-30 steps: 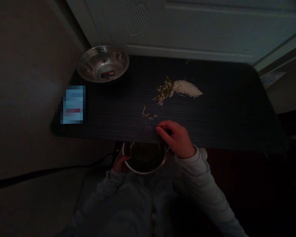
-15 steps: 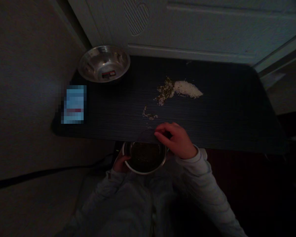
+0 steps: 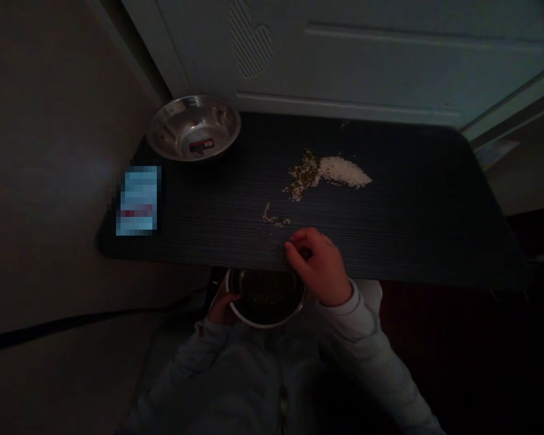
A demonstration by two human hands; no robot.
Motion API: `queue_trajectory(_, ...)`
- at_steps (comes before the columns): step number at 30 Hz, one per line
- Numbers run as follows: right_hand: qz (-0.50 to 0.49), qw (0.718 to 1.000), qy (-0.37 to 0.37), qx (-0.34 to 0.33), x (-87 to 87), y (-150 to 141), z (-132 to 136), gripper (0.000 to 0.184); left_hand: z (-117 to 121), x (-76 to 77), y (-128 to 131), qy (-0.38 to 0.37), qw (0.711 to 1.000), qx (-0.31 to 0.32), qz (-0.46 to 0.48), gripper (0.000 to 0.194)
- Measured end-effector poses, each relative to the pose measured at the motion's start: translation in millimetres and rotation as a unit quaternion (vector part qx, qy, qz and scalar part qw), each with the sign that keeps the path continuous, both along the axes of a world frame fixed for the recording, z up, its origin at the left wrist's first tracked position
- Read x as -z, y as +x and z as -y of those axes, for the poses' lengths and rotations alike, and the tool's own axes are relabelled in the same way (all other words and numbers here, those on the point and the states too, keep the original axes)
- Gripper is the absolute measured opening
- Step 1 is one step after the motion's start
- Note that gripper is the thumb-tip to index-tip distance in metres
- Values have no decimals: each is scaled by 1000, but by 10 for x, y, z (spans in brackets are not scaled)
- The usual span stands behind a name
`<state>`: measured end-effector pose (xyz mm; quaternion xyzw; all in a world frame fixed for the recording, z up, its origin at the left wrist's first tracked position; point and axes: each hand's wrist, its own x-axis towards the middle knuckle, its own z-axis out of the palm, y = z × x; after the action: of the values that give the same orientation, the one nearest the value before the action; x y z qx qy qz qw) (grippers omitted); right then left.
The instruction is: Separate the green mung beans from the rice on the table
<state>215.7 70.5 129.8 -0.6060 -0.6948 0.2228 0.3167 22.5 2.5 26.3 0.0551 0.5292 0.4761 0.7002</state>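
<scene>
My left hand (image 3: 223, 307) grips the left side of a metal bowl (image 3: 265, 325), thumb over the rim, below the table's near edge. Dark contents fill the bowl's inside, too dim to make out. My right hand (image 3: 321, 263) is above the near edge of the table, its fingers curled and thumb against them in a pinch. Whatever it may hold is hidden. A few loose grains (image 3: 276, 222) lie just beyond its fingertips. Farther back sit a pile of white rice (image 3: 344, 171) and, touching its left side, a mixed pile of green and white grains (image 3: 303, 175).
A wide steel basin (image 3: 194, 127) with a label inside stands at the back left of the dark table (image 3: 412, 229). A lit phone (image 3: 137, 200), blurred out, lies at the left edge. A pale panelled door (image 3: 367, 66) rises behind the table.
The whole view has shifted, so the table and things on it appear slightly lower. My right hand is a little farther in over the table, still pinched. My left hand keeps its grip on the bowl.
</scene>
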Motion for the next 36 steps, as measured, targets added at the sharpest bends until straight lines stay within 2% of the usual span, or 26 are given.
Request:
queue_trajectory(5, 22, 997, 10, 77, 15, 31, 31, 7, 20, 18, -5, 2, 1000, 9, -1, 38)
queue_trajectory(12, 3, 993, -2, 117, 17, 196, 76, 10, 10, 71, -15, 1, 1000, -3, -5, 46)
queue_trajectory(15, -4, 992, -9, 125, 15, 243, 69, 11, 14, 82, -21, -11, 1000, 9, -4, 41)
queue_trajectory(18, -3, 992, -8, 129, 13, 285, 40, 11, 30, 85, -33, -22, 1000, 10, -7, 37)
queue_trajectory(24, 14, 991, -6, 129, 12, 358, -24, 11, 33, 84, -63, -28, 999, 19, 5, 44)
queue_trajectory(32, -48, 995, -30, 87, 45, 424, -11, 15, 48, 148, -94, -50, 998, 20, 15, 43)
queue_trajectory(36, -24, 997, -17, 77, 33, 403, -23, 14, 44, 122, -83, -45, 999, 24, 10, 42)
